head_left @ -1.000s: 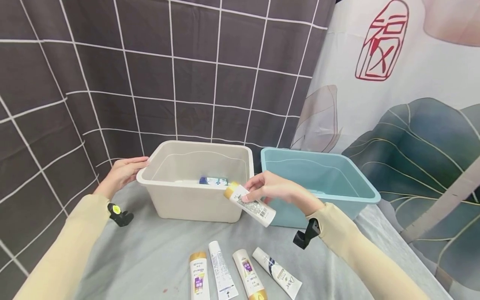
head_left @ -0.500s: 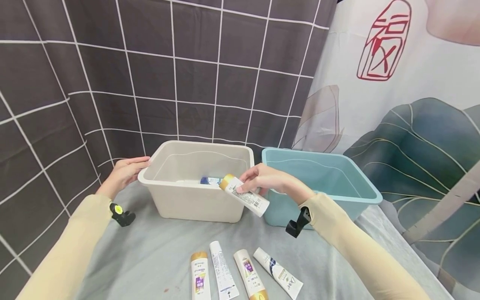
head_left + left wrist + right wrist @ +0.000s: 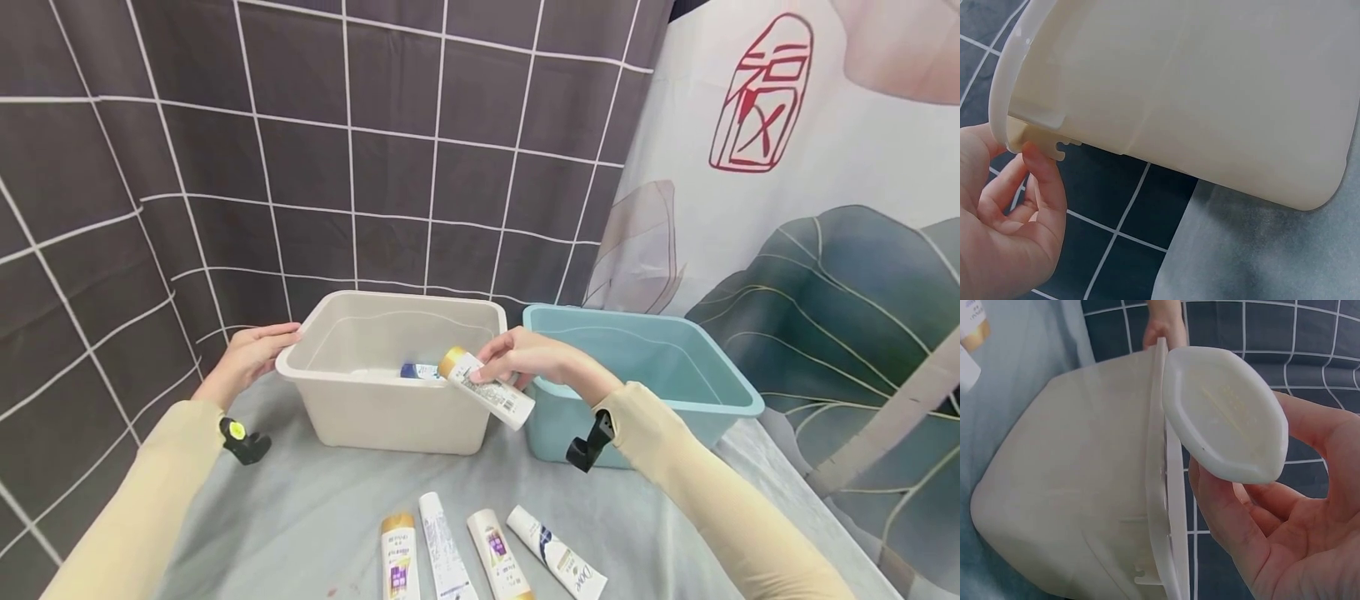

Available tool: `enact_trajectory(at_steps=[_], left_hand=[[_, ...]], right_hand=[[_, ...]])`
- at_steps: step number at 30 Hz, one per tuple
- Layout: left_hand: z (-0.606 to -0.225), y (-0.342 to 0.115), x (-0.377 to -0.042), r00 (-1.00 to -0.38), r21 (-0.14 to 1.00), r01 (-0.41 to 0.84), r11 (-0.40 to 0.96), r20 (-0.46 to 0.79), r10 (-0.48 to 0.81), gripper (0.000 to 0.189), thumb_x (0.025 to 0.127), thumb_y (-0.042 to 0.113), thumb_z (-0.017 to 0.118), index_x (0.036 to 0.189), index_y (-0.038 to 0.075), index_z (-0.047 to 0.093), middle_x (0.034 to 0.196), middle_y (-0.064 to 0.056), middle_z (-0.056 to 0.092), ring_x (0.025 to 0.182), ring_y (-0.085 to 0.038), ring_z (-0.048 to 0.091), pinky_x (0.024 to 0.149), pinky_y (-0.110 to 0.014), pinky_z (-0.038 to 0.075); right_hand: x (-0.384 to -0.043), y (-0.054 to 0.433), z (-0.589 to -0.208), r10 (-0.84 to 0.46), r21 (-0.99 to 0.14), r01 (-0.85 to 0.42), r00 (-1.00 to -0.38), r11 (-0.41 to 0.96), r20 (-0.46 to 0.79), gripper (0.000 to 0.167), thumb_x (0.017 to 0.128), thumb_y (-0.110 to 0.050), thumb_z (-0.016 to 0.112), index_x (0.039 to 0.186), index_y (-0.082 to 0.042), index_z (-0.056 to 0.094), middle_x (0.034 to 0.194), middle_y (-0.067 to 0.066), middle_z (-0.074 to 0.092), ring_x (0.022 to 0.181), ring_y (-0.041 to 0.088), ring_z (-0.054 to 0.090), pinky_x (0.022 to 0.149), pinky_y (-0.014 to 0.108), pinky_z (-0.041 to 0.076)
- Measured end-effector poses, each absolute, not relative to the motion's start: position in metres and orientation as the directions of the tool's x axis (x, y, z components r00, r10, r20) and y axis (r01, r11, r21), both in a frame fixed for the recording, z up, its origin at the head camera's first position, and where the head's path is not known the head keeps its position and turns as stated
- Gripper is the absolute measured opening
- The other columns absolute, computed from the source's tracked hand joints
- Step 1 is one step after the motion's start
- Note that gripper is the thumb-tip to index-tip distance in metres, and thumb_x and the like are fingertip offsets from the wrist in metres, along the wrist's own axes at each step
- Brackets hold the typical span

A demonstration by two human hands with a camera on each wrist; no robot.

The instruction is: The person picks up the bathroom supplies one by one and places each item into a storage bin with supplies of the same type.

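Note:
My right hand (image 3: 521,354) grips a white shampoo bottle (image 3: 495,393) with a gold cap, tilted, the cap pointing up-left over the front rim of the beige bin (image 3: 390,417). The right wrist view shows the base of the bottle (image 3: 1225,415), thumb and fingers on its sides. At the bin's left end my left hand (image 3: 251,354) pinches the rim, with the thumb under the lip in the left wrist view (image 3: 1029,206). Inside the bin lies a blue-and-white tube (image 3: 420,371), partly hidden by the front wall and the bottle cap.
A blue bin (image 3: 637,400) stands to the right of the beige one. On the grey cloth in front lie a gold-capped bottle (image 3: 400,558), a white tube (image 3: 444,550), another bottle (image 3: 497,554) and a Dove tube (image 3: 555,550). A dark checked curtain (image 3: 390,167) hangs behind.
My right hand has carried the shampoo bottle slightly left and up, bringing its cap further over the beige bin's rim. My left hand stays at the rim. The head view has tilted slightly.

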State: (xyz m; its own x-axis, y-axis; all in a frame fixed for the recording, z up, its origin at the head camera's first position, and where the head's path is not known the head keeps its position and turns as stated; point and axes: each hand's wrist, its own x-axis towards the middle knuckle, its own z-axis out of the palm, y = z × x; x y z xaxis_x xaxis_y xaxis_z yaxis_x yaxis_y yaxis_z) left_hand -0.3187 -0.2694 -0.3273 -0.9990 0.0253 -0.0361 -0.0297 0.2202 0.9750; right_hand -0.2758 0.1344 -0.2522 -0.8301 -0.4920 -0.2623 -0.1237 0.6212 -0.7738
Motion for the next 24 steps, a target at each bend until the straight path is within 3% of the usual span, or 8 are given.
enact_trajectory(at_steps=[19, 21, 24], left_hand=[[-0.331, -0.270, -0.320, -0.999, 0.970, -0.034, 0.239, -0.039, 0.017, 0.069, 0.093, 0.030, 0.064, 0.145, -0.005, 0.035, 0.084, 0.025, 0.061, 0.079, 0.012, 0.058, 0.073, -0.013, 0.053], [-0.330, -0.269, -0.320, -0.999, 0.969, -0.048, 0.241, -0.051, 0.004, 0.068, 0.093, 0.029, 0.064, 0.145, -0.004, 0.035, 0.091, 0.022, 0.063, 0.079, 0.013, 0.057, 0.073, -0.013, 0.053], [-0.331, -0.269, -0.321, -0.998, 0.966, -0.066, 0.252, -0.064, -0.017, 0.067, 0.094, 0.029, 0.063, 0.146, -0.002, 0.035, 0.120, 0.003, 0.063, 0.080, 0.013, 0.055, 0.075, -0.012, 0.052]], right_hand=[[-0.297, 0.124, -0.241, -0.468, -0.747, -0.138, -0.847, 0.650, -0.250, 0.034, 0.083, -0.028, 0.069, 0.111, -0.009, 0.069, 0.091, 0.000, 0.068, 0.075, 0.010, 0.060, 0.066, 0.027, 0.056], [-0.300, 0.122, -0.240, -0.467, -0.746, -0.137, -0.848, 0.651, -0.251, 0.036, 0.083, -0.028, 0.069, 0.114, -0.009, 0.067, 0.093, 0.001, 0.068, 0.077, 0.011, 0.060, 0.067, 0.027, 0.056], [-0.306, 0.119, -0.239, -0.467, -0.740, -0.143, -0.848, 0.657, -0.251, 0.040, 0.083, -0.029, 0.068, 0.117, -0.008, 0.066, 0.096, 0.003, 0.067, 0.079, 0.012, 0.059, 0.068, 0.028, 0.056]])
